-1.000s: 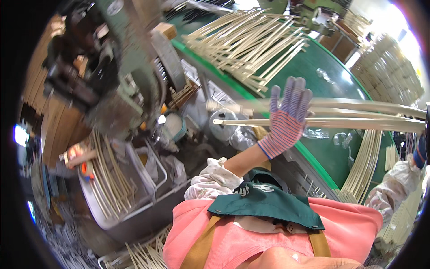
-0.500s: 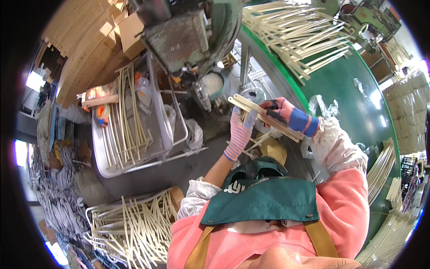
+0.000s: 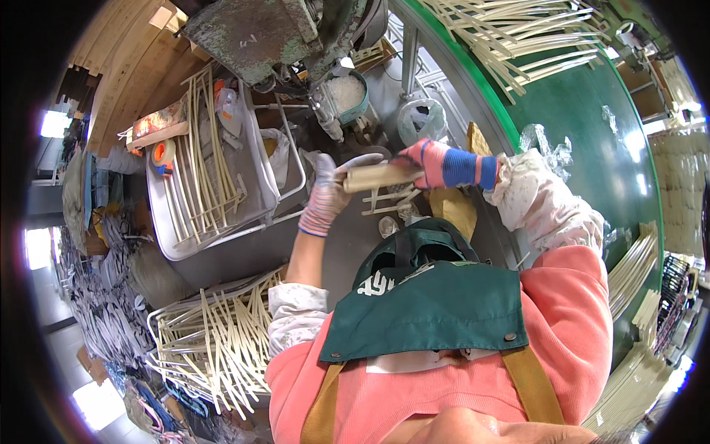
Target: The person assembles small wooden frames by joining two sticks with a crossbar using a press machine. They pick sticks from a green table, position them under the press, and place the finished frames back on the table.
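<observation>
In my gloved right hand, the fingers are wrapped round a short stack of cream flat strips. The stack lies nearly level, its blunt end pointing left; motion blurs it, and its right part is hidden by the hand. At that left end is my left hand in a striped glove. Its fingers are spread, some stretched behind the stack, and it does not grip; whether it touches the strips I cannot tell. Below the strips, more pale pieces show low down in front of my green apron.
A white tray with long strips and a tape roll stands at left. Below it sits a rack of cream strips. A green table runs along the right. Ahead are a worn machine and a bucket of white granules.
The strips have swung from a steep slant to nearly level. My left hand has let go of them, moved left and spread its fingers. My right hand keeps its hold. The view has shifted slightly.
</observation>
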`<state>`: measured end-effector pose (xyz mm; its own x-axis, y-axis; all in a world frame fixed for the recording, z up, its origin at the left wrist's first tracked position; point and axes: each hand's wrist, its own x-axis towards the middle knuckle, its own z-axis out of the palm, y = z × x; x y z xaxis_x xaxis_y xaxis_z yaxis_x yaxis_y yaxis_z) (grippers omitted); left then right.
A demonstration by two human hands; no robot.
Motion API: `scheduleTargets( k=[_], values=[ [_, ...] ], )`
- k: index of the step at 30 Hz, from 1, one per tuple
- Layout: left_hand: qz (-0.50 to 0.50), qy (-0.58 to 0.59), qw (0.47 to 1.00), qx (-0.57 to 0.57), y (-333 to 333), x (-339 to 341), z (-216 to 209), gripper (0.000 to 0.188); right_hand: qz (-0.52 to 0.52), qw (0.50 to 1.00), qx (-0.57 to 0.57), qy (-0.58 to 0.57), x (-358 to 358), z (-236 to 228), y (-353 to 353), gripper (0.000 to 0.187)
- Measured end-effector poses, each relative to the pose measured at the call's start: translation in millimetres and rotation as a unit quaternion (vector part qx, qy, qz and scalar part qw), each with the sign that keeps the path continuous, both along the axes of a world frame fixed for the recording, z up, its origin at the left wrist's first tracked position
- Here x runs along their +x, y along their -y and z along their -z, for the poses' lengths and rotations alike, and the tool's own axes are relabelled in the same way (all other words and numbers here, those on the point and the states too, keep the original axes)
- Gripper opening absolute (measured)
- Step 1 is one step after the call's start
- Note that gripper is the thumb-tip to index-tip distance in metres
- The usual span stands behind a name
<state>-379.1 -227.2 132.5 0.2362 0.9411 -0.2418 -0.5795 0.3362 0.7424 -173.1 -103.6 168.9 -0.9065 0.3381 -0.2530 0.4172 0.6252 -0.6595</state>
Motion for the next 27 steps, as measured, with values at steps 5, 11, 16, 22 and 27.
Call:
scheduleTargets(
  k=[5, 11, 16, 22, 27],
  values=[
    [0.114, -0.098, 0.984, -0.096, -2, 4, -7, 0.106, -0.31, 0.904, 0.258, -0.139, -25, 17, 27, 0.036],
    [-0.077, -0.031, 0.981, -0.177, 4, 31, -6, 0.087, -0.275, 0.871, 0.297, -0.278, -26, 48, 40, 0.023],
    [-0.086, 0.087, 0.974, -0.189, -7, 35, 4, 0.045, -0.143, 0.895, -0.12, -0.404, 21, 43, 40, 0.056],
    [-0.152, 0.012, 0.982, -0.113, -7, 37, -13, 0.032, -0.047, 0.917, 0.196, -0.346, 53, 45, 14, 0.02],
    [-0.11, -0.022, 0.985, -0.13, -12, 58, -46, 0.039, 0.076, 0.939, 0.23, -0.243, 60, 101, -3, 0.03]
  ],
)
